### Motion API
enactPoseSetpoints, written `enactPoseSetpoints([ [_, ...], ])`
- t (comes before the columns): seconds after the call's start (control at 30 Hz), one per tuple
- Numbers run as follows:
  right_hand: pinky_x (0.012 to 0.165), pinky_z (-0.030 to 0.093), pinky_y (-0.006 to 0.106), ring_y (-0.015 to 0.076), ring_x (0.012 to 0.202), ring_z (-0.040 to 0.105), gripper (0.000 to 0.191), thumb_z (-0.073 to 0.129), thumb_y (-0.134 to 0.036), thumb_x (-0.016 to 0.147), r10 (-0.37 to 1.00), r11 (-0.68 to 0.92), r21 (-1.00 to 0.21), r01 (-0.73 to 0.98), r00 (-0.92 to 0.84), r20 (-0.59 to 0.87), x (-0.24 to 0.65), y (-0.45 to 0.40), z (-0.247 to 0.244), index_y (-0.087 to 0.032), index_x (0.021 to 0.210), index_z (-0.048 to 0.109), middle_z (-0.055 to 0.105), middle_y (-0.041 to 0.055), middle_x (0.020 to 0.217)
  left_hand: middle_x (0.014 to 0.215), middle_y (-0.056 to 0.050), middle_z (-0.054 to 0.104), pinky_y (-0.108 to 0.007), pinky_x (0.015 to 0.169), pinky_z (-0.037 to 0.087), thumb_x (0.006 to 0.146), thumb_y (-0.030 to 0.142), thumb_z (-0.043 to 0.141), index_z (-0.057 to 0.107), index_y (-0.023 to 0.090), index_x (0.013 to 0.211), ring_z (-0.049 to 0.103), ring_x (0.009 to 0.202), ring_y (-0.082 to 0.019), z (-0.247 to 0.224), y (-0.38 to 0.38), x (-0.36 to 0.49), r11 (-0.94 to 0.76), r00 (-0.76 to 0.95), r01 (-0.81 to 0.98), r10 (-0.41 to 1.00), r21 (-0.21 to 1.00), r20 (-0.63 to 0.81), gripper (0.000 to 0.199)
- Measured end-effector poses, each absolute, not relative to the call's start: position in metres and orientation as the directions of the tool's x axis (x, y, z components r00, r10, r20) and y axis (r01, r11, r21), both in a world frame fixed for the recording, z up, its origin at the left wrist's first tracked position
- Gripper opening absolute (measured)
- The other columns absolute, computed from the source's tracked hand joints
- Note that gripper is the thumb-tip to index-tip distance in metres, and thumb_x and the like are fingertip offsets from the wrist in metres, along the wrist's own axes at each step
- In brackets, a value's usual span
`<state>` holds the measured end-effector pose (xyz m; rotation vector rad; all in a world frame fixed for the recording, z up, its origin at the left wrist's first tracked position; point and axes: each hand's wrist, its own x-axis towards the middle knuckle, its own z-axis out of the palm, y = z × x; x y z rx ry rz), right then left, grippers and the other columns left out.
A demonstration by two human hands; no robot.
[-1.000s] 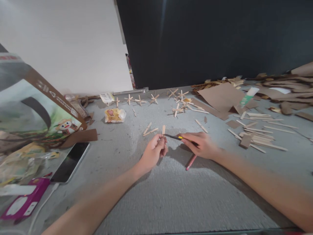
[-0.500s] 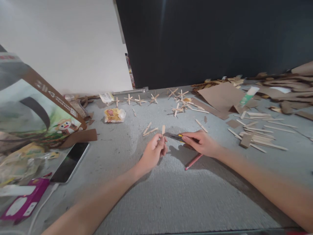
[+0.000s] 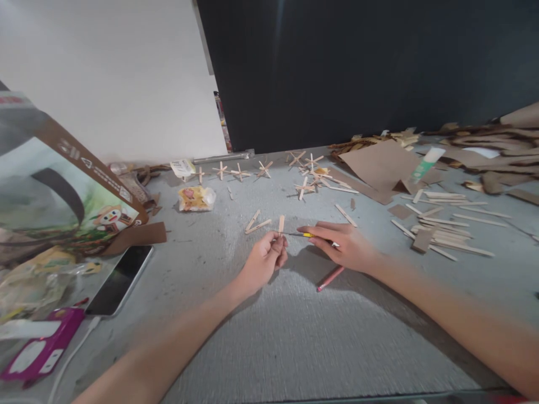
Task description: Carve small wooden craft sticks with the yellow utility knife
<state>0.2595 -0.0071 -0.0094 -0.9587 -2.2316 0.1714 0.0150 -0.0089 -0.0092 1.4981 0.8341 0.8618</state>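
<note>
Pinched upright in my left hand (image 3: 266,258) is a short wooden craft stick (image 3: 281,223), its upper end rising above the fingers. My right hand (image 3: 343,244) is closed around a yellow-handled utility knife (image 3: 308,235); the thin dark blade points left and meets the stick just above my left fingertips. Most of the knife's handle is hidden in the palm. Under my right hand a red pencil (image 3: 330,278) lies on the grey table. Two short stick pieces (image 3: 257,225) lie in a V beyond my left hand.
Small star shapes of crossed sticks (image 3: 240,172) stand in a row at the back. Loose craft sticks (image 3: 450,235), cardboard (image 3: 374,165) and a glue stick (image 3: 427,164) lie right. At left are a phone (image 3: 121,280), a purple device (image 3: 44,342) and a carton (image 3: 84,168).
The knife has turned in my right hand, so its blade now shows edge-on rather than broadside. My left hand and the stick have barely moved.
</note>
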Motion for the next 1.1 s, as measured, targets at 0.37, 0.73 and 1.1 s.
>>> enactPoseSetpoints([
  [0.37, 0.073, 0.056, 0.033, 0.0196, 0.081, 0.068, 0.038, 0.046, -0.029, 0.109, 0.637, 0.76, -0.373, 0.533, -0.495, 0.591, 0.2571, -0.001, -0.0172, -0.03, 0.139, 0.068, 0.071, 0.0076, 0.096, 0.059, 0.006, 0.041, -0.029, 0.058, 0.029, 0.095, 0.078, 0.048, 0.047, 0.023, 0.083, 0.035, 0.054, -0.012, -0.0035, -0.0133, 0.0179, -0.103, 0.49, 0.04, 0.869, 0.994, 0.07, 0.056],
  [0.73, 0.074, 0.058, 0.034, 0.0205, 0.086, 0.068, 0.039, 0.05, -0.023, 0.108, 0.56, 0.813, -0.342, 0.471, -0.472, 0.681, 0.2513, -0.0006, -0.0167, -0.033, 0.141, 0.068, 0.07, 0.0083, 0.101, 0.062, 0.006, 0.041, -0.03, 0.061, 0.03, 0.099, 0.076, 0.042, 0.044, 0.023, 0.083, 0.035, 0.056, -0.012, -0.0051, -0.0161, 0.0185, -0.202, 0.488, 0.045, 0.859, 0.978, 0.155, 0.055],
  [1.1, 0.078, 0.061, 0.036, 0.0215, 0.089, 0.069, 0.041, 0.051, -0.024, 0.107, 0.594, 0.79, -0.371, 0.488, -0.458, 0.662, 0.2519, -0.0007, -0.0141, -0.034, 0.143, 0.068, 0.071, 0.0083, 0.1, 0.059, 0.007, 0.039, -0.03, 0.06, 0.029, 0.097, 0.078, 0.041, 0.044, 0.024, 0.082, 0.032, 0.055, -0.013, -0.0075, -0.0146, 0.0187, -0.206, 0.482, 0.05, 0.862, 0.977, 0.157, 0.057],
])
